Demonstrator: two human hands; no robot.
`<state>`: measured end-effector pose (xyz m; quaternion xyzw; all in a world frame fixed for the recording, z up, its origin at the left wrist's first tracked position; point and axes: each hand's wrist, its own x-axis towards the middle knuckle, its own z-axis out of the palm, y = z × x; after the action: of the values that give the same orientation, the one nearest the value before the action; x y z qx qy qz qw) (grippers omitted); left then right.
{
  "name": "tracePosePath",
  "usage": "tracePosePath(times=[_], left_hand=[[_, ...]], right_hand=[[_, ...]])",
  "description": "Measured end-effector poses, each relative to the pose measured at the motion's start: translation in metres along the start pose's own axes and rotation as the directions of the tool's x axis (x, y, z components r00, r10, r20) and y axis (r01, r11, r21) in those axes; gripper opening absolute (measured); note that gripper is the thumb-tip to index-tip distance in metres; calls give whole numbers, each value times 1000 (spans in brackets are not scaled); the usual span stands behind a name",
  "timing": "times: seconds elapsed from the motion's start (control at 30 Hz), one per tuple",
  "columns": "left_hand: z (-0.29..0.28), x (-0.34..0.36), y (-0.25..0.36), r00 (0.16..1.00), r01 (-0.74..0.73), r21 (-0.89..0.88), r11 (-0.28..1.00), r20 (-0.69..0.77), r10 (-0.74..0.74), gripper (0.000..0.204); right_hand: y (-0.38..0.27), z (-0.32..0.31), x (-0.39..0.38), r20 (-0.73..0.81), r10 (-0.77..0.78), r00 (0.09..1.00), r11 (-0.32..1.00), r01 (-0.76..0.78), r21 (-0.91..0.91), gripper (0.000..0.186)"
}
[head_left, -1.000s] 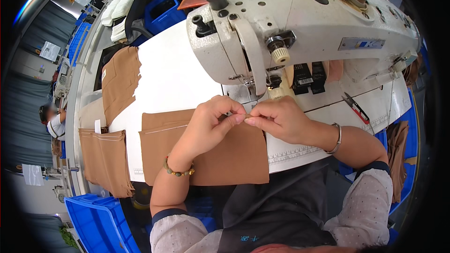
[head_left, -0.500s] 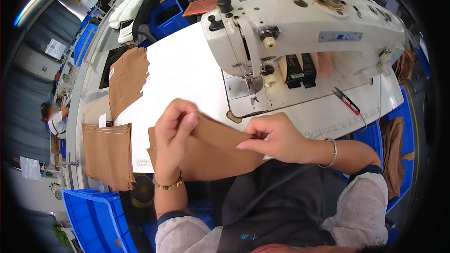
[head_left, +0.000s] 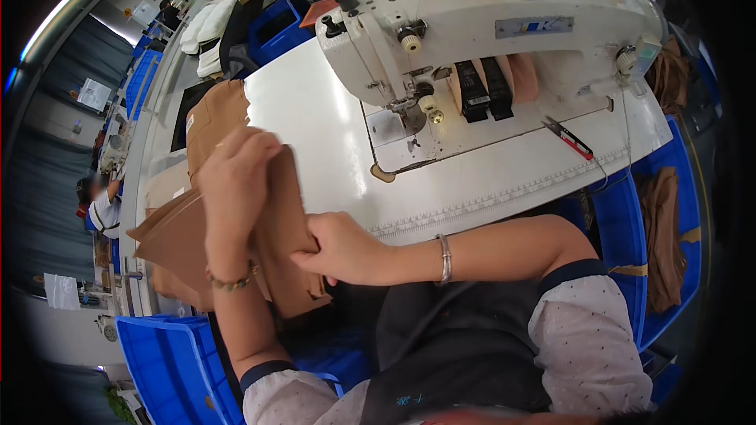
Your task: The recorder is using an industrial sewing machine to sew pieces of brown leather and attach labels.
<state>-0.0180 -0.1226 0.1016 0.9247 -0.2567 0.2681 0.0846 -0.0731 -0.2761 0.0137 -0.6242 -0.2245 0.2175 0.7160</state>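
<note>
Brown cloth (head_left: 282, 228) runs from twelve to six o'clock; fingers of left hand (head_left: 236, 177) pinch its top, of right hand (head_left: 345, 249) its three-o'clock edge.

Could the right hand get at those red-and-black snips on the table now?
Probably yes: nothing seems to block the way across the white tabletop to the snips, though the right hand, holding brown fabric, would likely need to let go first.

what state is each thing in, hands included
brown fabric: raised, bent, held in both hands
left hand: closed on the fabric
right hand: gripping the fabric's edge
red-and-black snips: lying on the white table
sewing machine: upright; running or not, cannot tell
blue bin at right: holding brown cloth
</note>
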Motion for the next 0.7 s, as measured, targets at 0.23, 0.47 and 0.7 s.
tracePosePath(times=[0.23,0.47,0.7], left_hand=[[155,0,17,917,261,-633,729,399,18,7],[154,28,13,750,571,-679,461,660,44,11],[167,29,25,801,494,-579,648,593,-81,9]], right_hand=[[26,-101,-49,136,33,990,812,53,-582,37],[24,-189,-27,493,-520,698,-339,361,-869,11],[47,-185,0,636,-549,542,-461,438,-772,11]])
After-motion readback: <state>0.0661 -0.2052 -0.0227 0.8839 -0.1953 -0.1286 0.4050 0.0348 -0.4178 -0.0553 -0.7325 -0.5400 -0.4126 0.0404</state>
